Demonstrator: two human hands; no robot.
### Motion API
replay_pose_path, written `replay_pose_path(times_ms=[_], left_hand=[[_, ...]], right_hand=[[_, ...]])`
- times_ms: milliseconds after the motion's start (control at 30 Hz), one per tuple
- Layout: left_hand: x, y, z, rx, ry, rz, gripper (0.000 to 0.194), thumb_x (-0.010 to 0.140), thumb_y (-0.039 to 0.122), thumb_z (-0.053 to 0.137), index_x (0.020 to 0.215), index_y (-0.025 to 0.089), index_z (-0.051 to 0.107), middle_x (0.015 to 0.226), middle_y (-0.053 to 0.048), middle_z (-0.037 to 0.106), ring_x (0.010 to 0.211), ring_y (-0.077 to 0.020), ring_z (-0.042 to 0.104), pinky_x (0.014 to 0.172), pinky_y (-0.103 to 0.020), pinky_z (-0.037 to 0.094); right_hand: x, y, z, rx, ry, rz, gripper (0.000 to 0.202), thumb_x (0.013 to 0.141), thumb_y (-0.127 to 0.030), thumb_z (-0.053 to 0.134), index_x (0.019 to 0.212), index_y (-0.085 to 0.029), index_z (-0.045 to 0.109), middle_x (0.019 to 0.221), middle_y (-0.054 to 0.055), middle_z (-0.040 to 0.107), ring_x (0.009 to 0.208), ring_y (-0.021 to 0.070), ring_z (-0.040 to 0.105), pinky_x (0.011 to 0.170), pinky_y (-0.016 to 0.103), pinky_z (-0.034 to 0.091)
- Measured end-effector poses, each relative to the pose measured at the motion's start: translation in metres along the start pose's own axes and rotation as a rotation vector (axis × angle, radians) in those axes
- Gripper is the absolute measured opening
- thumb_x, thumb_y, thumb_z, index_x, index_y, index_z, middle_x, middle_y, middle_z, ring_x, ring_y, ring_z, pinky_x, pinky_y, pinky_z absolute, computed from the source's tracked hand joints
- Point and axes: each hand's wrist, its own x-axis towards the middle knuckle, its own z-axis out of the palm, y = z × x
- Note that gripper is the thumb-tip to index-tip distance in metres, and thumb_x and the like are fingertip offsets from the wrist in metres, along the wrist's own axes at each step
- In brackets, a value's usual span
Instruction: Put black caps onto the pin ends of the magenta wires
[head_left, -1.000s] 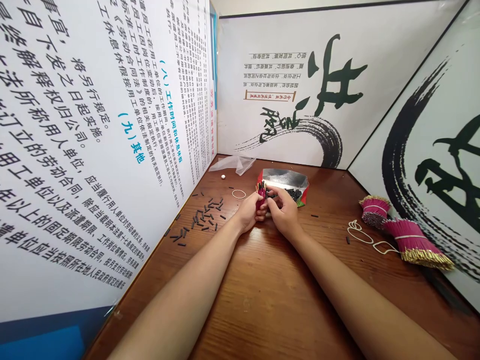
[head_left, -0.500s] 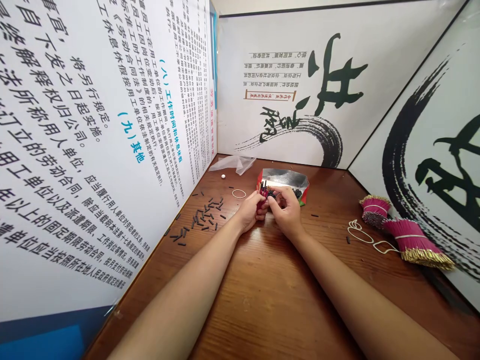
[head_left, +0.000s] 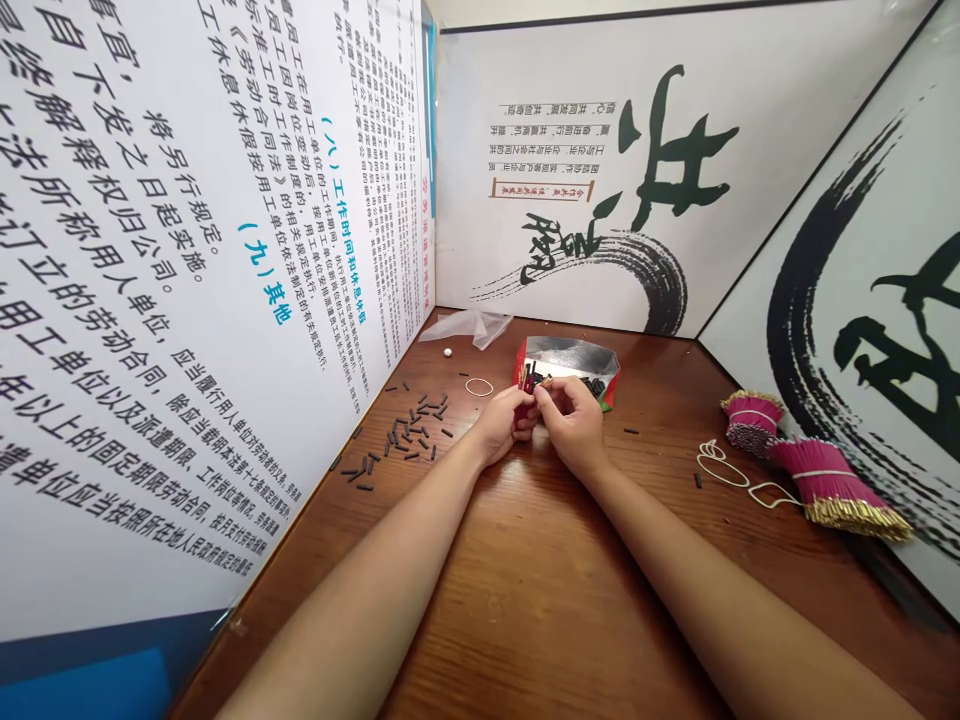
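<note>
My left hand (head_left: pixel 502 428) is closed round a small bundle of thin pink wires (head_left: pixel 523 380) with gold-coloured ends, some bearing short black pieces. Close against it, my right hand (head_left: pixel 576 425) is closed, thumb and forefinger pinched at the bundle's side. Whatever sits between those fingertips is too small to make out. Just behind both hands stands an open red box with a silvery inside (head_left: pixel 566 352), holding more black pieces (head_left: pixel 596 386). Many similar loose black pieces (head_left: pixel 409 435) lie scattered to the left of my left hand.
Two banded bundles of pink wires, a smaller one (head_left: pixel 752 418) and a larger one (head_left: pixel 832 483), lie at the right beside loose white bands (head_left: pixel 724 462). A thin white ring (head_left: pixel 479 387) and a clear plastic bag (head_left: pixel 469 327) lie farther back. Printed panels (head_left: pixel 555 60) enclose the wooden table (head_left: pixel 517 600).
Both hands stay in nearly the same place. My right fingers have shifted slightly against the wire bundle, and fewer of its tips show. The view has moved very slightly.
</note>
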Motion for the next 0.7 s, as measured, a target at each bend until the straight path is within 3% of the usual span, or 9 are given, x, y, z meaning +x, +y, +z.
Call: replay_pose_path(times_ms=[300, 433, 567, 700], left_hand=[[0.000, 0.001, -0.002, -0.075, 0.001, 0.001, 0.015, 0.073, 0.019, 0.057, 0.076, 0.018, 0.043, 0.059, 0.005, 0.040, 0.042, -0.0040, 0.030, 0.038, -0.014, 0.016], [0.001, 0.002, -0.004, -0.140, 0.048, 0.011, 0.012, 0.075, 0.017, 0.054, 0.075, 0.018, 0.042, 0.058, 0.005, 0.039, 0.041, -0.0038, 0.027, 0.037, -0.014, 0.016], [0.003, 0.004, -0.006, -0.220, 0.071, -0.010, 0.003, 0.078, 0.016, 0.049, 0.077, 0.016, 0.046, 0.058, 0.005, 0.036, 0.040, -0.0039, 0.026, 0.035, -0.015, 0.016], [0.002, 0.005, -0.007, -0.248, 0.066, -0.031, 0.006, 0.079, 0.017, 0.048, 0.074, 0.015, 0.046, 0.058, 0.005, 0.036, 0.040, -0.0038, 0.026, 0.035, -0.014, 0.017]], right_hand=[[0.002, -0.001, -0.002, -0.025, -0.006, -0.008, 0.015, 0.085, -0.035, 0.057, 0.080, -0.021, 0.060, 0.078, 0.002, 0.060, 0.070, 0.0161, 0.055, 0.067, 0.030, 0.045], [0.006, 0.000, -0.008, -0.289, 0.024, -0.009, 0.021, 0.087, -0.027, 0.046, 0.095, -0.020, 0.064, 0.088, 0.004, 0.065, 0.085, 0.0197, 0.055, 0.082, 0.035, 0.040], [0.005, -0.004, -0.009, -0.661, -0.179, 0.064, 0.030, 0.086, -0.021, 0.043, 0.103, -0.022, 0.067, 0.109, 0.006, 0.069, 0.107, 0.0247, 0.051, 0.095, 0.042, 0.029], [0.001, -0.010, -0.005, -0.826, -0.400, 0.043, 0.030, 0.088, -0.025, 0.044, 0.102, -0.026, 0.070, 0.114, 0.004, 0.069, 0.107, 0.0244, 0.051, 0.094, 0.043, 0.026]])
